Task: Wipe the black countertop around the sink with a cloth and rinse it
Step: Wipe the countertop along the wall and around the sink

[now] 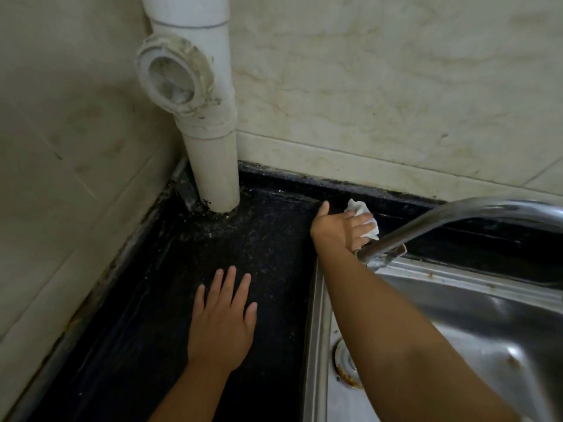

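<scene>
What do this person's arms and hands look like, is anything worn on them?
Both are bare. The left hand and right hand show no gloves, rings, watch or bracelets, and both forearms are uncovered as far as the picture reaches, with no sleeve in view. Fingernails look short and unpainted.

table (243, 239): black speckled stone, looking dull
sink (457, 315): brushed steel, shining, rust-spotted
tap (457, 217): glossy metal
cloth (362, 213): white, crumpled
pipe (213, 166): matt white plastic, grimy

bare countertop (170, 300) is lying open left of the sink (457, 315); the pipe (213, 166) is blocking the corner, the faucet (441, 220) overhanging.
</scene>
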### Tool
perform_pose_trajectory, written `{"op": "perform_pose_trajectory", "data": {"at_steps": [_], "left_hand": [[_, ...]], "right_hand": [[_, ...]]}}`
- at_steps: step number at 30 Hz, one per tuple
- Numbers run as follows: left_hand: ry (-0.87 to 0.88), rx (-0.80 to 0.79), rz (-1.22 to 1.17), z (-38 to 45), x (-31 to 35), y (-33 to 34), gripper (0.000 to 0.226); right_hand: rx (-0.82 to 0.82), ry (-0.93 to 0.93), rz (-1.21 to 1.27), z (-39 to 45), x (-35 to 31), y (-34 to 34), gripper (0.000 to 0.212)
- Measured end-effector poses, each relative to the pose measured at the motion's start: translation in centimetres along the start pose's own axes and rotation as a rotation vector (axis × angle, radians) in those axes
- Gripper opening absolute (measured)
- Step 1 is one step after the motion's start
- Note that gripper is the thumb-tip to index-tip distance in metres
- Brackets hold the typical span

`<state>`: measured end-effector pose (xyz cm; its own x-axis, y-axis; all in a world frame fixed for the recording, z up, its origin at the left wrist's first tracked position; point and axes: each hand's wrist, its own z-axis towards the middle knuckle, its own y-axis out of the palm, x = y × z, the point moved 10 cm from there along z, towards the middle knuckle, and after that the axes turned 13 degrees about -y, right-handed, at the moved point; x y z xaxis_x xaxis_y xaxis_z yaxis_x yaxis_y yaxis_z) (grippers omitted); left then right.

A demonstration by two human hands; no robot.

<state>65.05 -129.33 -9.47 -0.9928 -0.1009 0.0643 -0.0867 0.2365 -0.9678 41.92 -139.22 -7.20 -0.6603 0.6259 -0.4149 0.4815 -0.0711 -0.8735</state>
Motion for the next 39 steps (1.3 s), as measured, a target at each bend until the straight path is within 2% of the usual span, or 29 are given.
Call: {"op": "perform_pose_trajectory", "data": {"at_steps": [3,7,11,15,18,21,23,25,28,34,37,39], "left_hand": [[-0.002,0.014,-0.004,0.0,0.1,-0.2,0.067],[0.015,0.060,0.003,0.0,0.2,-0.7,0.052],[0.027,0.064,0.008,-0.1,0.4,-0.8,0.050],[0.027,0.060,0.002,0.1,0.4,-0.8,0.050],[0.028,0.078,-0.036,0.0,0.2,-0.9,0.054],[0.034,0.095,-0.064,0.1,0.1,-0.8,0.074],[0.018,0.085,-0.065,0.1,0.1,-1.0,0.073],[0.014,0.097,-0.053,0.2,0.2,-1.5,0.071],[0.023,0.082,-0.085,0.1,0.0,-0.8,0.085],[0.029,0.092,-0.143,-0.1,0.0,-1.0,0.087],[0.016,0.124,-0.181,-0.3,0.0,-1.7,0.077],[0.013,0.179,-0.209,-0.9,0.0,-2.8,0.063]], "right_hand": [[0.017,-0.008,0.019,-0.1,-0.2,0.2,0.078],[0.012,-0.055,-0.039,-0.6,-0.4,0.6,0.074],[-0.057,-0.142,-0.043,-1.9,-2.3,2.2,0.073],[-0.149,-0.261,-0.202,-2.0,-3.6,3.3,0.077],[-0.115,-0.089,-0.193,-0.3,-1.2,1.2,0.084],[-0.063,0.090,-0.267,1.6,0.8,-1.7,0.092],[-0.044,0.152,-0.216,1.7,1.3,-1.7,0.094],[0.008,0.132,-0.131,1.5,1.1,-0.8,0.091],[0.040,-0.036,-0.131,0.8,-0.2,0.3,0.076],[-0.037,-0.670,-0.232,-4.3,-4.6,3.2,0.053],[-0.052,-0.982,-0.185,-9.4,-5.8,4.3,0.048],[-0.126,-1.075,-0.168,-12.8,-4.5,4.9,0.047]]}}
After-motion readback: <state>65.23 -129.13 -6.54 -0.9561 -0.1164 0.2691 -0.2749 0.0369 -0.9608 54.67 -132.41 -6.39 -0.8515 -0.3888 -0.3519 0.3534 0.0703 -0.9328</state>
